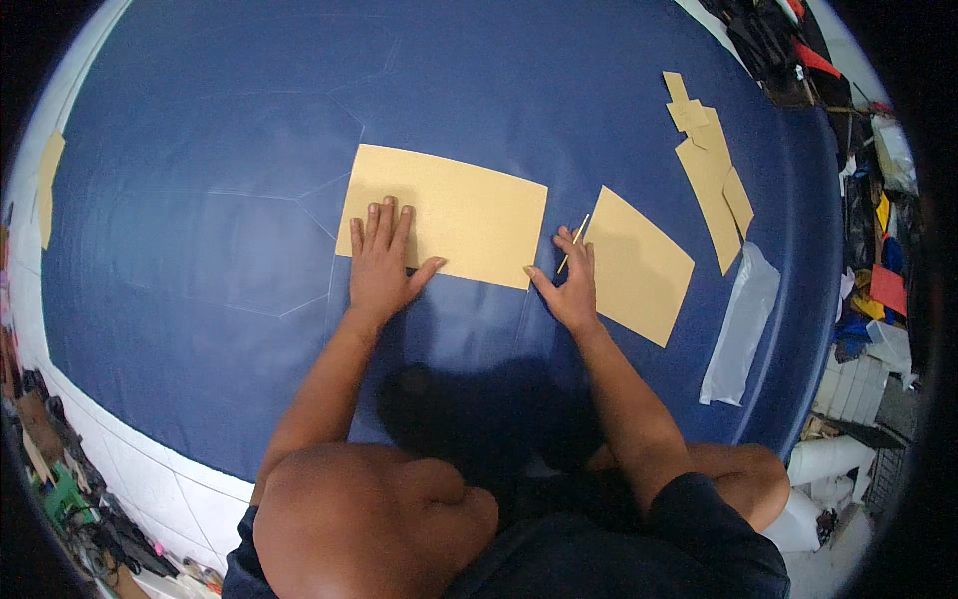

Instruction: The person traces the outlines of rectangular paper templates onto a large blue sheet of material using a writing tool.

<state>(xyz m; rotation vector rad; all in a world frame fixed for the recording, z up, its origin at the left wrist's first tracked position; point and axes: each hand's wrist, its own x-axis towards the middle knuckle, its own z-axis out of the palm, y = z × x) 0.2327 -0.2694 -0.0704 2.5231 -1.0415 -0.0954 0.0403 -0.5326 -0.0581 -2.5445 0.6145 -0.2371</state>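
Observation:
A tan card rectangle [469,215] with a slightly curved top edge lies flat on a large dark blue sheet [180,389]. My left hand [379,268] rests on its left part, palm down with the fingers spread. At the card's lower right corner, the thumb of my right hand [572,295] touches or nearly touches the edge. A thin, pale yellow pen-like stick [584,228] is held between the fingers of that hand, pointing up and right. Fine pale lines [244,194] run over the sheet to the left of the card.
A second tan card piece [644,265] lies just right of my right hand. Farther right are several overlapping card pieces [709,160] and a whitish plastic strip [740,324]. Another card piece [50,190] sits at the far left edge. Mixed clutter [883,280] lines the right side.

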